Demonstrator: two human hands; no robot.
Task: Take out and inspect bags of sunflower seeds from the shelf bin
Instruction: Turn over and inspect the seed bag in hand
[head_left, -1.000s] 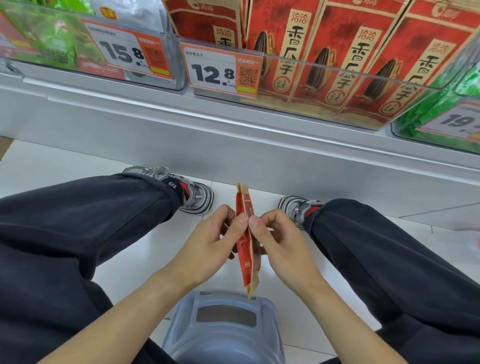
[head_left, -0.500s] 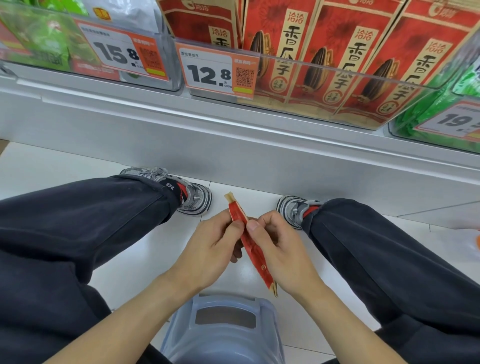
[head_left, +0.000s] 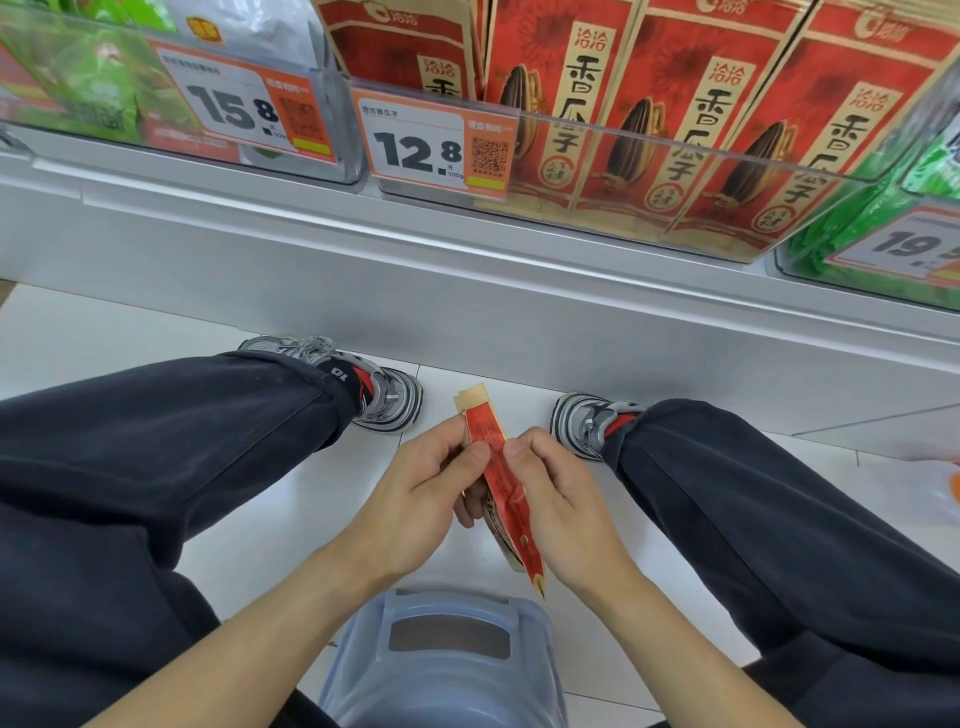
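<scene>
I hold one red and tan bag of sunflower seeds (head_left: 498, 483) edge-on between my knees, low over the floor. My left hand (head_left: 421, 493) pinches its left face with the thumb on top. Its right face is pinched by my right hand (head_left: 558, 499). The bag tilts, top end toward the upper left, bottom corner toward the lower right. Above, several more red bags (head_left: 691, 124) stand upright in a clear shelf bin (head_left: 675, 156) behind a 12.8 price tag (head_left: 434, 143).
A grey shelf base (head_left: 467, 291) runs across below the bins. Green packs fill the bins at left (head_left: 83, 88) and right (head_left: 893, 228). I sit on a pale blue stool (head_left: 447, 660), my legs and shoes on white floor tiles (head_left: 291, 493).
The bag went from upright and edge-on to tilted, its top swinging left and its bottom right. Both hands kept their pinch and barely shifted.
</scene>
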